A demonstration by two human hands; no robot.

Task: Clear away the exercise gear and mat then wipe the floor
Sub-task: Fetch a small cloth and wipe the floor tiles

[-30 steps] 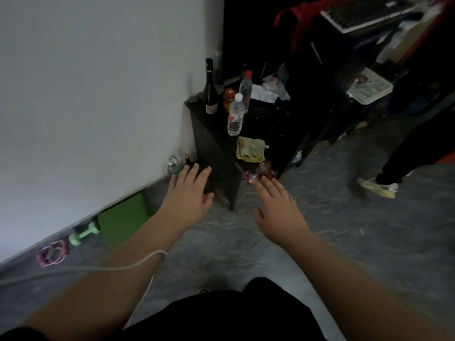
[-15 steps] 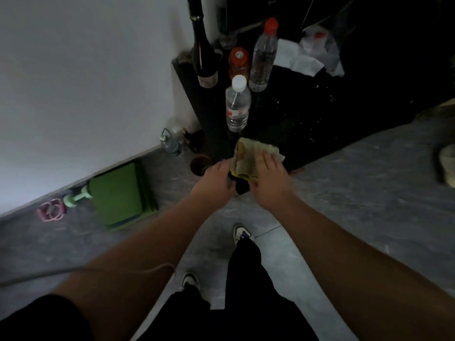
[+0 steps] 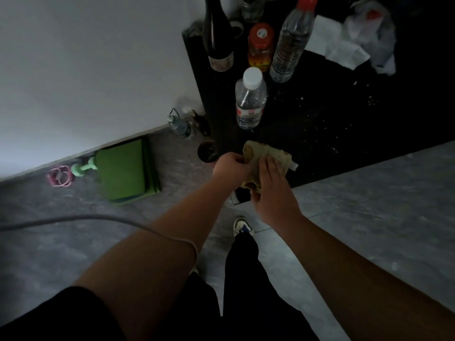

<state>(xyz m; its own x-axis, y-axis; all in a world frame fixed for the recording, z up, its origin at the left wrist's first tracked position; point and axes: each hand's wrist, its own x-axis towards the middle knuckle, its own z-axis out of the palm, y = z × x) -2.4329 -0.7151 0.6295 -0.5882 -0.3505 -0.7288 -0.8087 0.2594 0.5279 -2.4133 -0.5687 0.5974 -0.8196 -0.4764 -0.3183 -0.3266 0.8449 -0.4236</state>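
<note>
While the person stands at the table (image 3: pixel 344 134) edge, both hands have closed in on the yellowish cloth (image 3: pixel 268 153), which a second ago lay untouched: the left hand (image 3: pixel 230 168) pinches its near corner, the right hand (image 3: pixel 273 193) lies across it with the thumb tucked beneath. Judged from this, wiping comes next. At ten o'clock, on the floor (image 3: pixel 369 217) against the wall, rest the folded green mat (image 3: pixel 125 169), green dumbbell (image 3: pixel 82 167) and pink grip (image 3: pixel 60 177), apparently cleared. At twelve o'clock stand a water bottle (image 3: pixel 250 99) and a dark wine bottle (image 3: pixel 219 35).
</note>
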